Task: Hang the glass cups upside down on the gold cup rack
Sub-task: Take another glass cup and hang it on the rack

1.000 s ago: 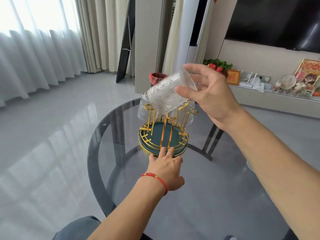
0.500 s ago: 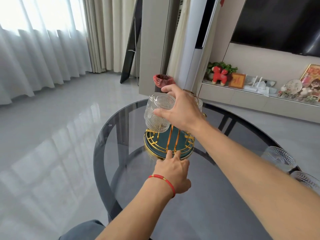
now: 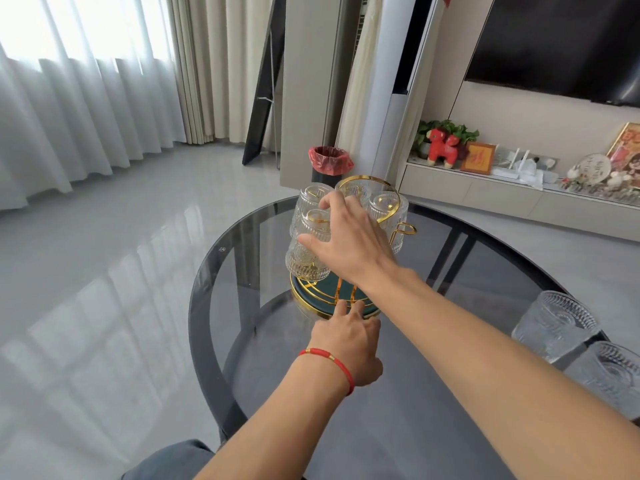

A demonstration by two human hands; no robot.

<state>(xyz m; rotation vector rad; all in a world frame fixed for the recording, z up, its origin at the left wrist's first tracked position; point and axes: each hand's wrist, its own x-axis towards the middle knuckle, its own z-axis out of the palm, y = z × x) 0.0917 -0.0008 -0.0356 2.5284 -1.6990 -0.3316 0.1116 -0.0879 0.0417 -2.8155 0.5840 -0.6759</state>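
Observation:
The gold cup rack (image 3: 375, 183) with a dark green round base (image 3: 332, 306) stands at the middle of the round glass table (image 3: 214, 271). Several ribbed glass cups hang upside down on its pegs. My right hand (image 3: 346, 237) grips the nearest cup (image 3: 304, 251), which sits upside down over a peg on the rack's left front side. My left hand (image 3: 348, 344), with a red string on the wrist, presses its fingertips on the base's front rim. Two more glass cups (image 3: 556, 325) (image 3: 613, 375) stand on the table at the right edge.
A bin with a red bag (image 3: 330, 161) stands on the floor behind the table. A low shelf with ornaments (image 3: 485, 168) and a dark screen (image 3: 561, 43) line the right wall. Curtains cover the window on the left.
My right hand brought the cup down from above the rack and turned it upside down onto a front-left peg. My left hand stayed on the base. The view shifted, showing two cups at right.

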